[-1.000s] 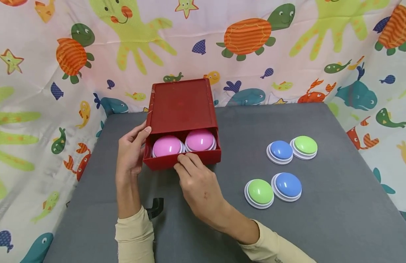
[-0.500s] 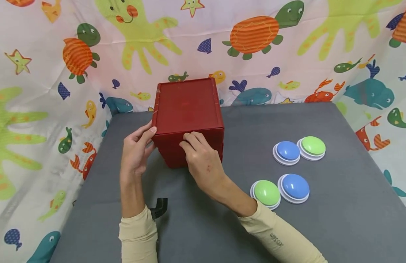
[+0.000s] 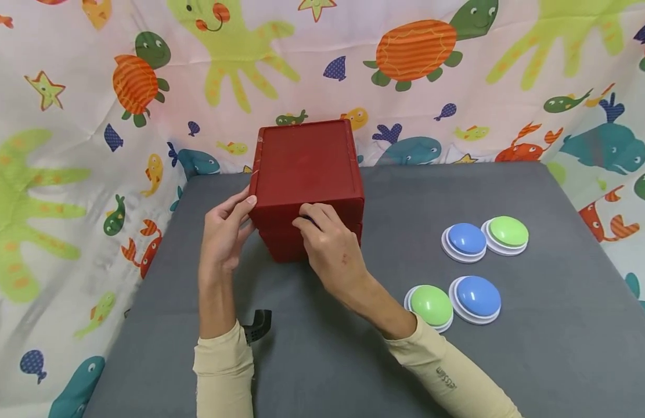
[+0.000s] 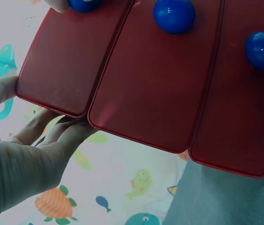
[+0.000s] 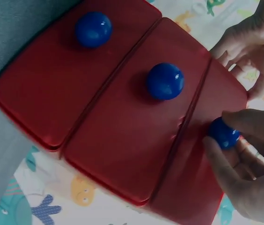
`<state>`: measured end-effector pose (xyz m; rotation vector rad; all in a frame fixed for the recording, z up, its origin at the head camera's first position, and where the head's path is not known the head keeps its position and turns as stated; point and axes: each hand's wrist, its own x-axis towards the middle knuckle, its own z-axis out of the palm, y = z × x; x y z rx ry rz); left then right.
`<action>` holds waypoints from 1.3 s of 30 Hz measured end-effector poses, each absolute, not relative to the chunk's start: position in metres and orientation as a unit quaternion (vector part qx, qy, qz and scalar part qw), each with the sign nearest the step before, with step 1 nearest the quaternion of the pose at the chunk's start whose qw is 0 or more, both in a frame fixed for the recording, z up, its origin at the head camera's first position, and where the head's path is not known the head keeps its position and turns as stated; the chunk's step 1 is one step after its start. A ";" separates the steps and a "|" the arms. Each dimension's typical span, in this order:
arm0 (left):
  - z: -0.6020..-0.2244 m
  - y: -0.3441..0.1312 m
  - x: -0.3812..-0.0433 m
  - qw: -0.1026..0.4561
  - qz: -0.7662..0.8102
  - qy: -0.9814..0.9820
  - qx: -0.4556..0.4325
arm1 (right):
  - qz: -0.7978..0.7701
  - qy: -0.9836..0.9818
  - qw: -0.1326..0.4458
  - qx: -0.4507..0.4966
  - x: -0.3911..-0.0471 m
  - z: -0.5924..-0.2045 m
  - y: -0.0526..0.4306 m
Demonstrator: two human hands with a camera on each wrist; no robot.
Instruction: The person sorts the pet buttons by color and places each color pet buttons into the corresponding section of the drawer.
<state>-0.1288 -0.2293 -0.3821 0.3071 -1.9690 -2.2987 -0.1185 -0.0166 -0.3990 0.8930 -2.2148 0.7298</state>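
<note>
A red three-drawer box (image 3: 307, 162) stands at the back of the grey table, its drawers flush in the right wrist view. Each drawer front has a round blue knob, such as the middle knob (image 5: 165, 81). My right hand (image 3: 332, 252) pinches the top drawer's knob (image 5: 223, 133) between thumb and fingers. My left hand (image 3: 225, 232) steadies the box at its upper left front corner, thumb on the edge and fingers along the side. The drawers' contents are hidden.
Right of the box lie two blue dome buttons (image 3: 478, 296) and two green dome buttons (image 3: 505, 231) on white bases. A sleeve partly overlaps the nearer green one. A black curved piece (image 3: 258, 325) juts from the left wrist. Printed cloth (image 3: 322, 98) hangs behind.
The top drawer, open with two pink dome buttons showing, has been pushed in by my right hand. The pink buttons are now out of sight. The head view has shifted slightly.
</note>
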 end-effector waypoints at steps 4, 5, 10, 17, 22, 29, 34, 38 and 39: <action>-0.385 -0.228 -0.128 0.055 -0.758 -0.642 0.104 | 0.270 -0.838 0.268 0.391 -0.123 -0.399 0.000; -0.386 -0.228 -0.127 0.055 -0.759 -0.641 0.101 | 0.276 -0.834 0.253 0.404 -0.123 -0.399 0.005; -0.383 -0.227 -0.125 0.062 -0.764 -0.635 0.092 | 0.357 -0.813 0.232 0.396 -0.114 -0.400 0.028; -0.380 -0.228 -0.125 0.065 -0.765 -0.635 0.088 | 0.316 -0.854 0.182 0.371 -0.105 -0.417 0.017; -0.382 -0.227 -0.126 0.065 -0.768 -0.630 0.094 | 0.230 -0.875 0.153 0.397 -0.110 -0.427 0.005; -0.385 -0.226 -0.127 0.065 -0.768 -0.629 0.099 | 0.231 -0.888 0.111 0.382 -0.108 -0.425 0.002; -0.386 -0.227 -0.127 0.059 -0.767 -0.631 0.100 | 0.231 -0.889 0.121 0.375 -0.102 -0.424 -0.001; -0.386 -0.228 -0.127 0.060 -0.769 -0.629 0.097 | 0.215 -0.895 0.123 0.372 -0.090 -0.420 -0.001; -0.386 -0.228 -0.127 0.061 -0.769 -0.629 0.097 | 0.211 -0.896 0.122 0.372 -0.087 -0.419 -0.001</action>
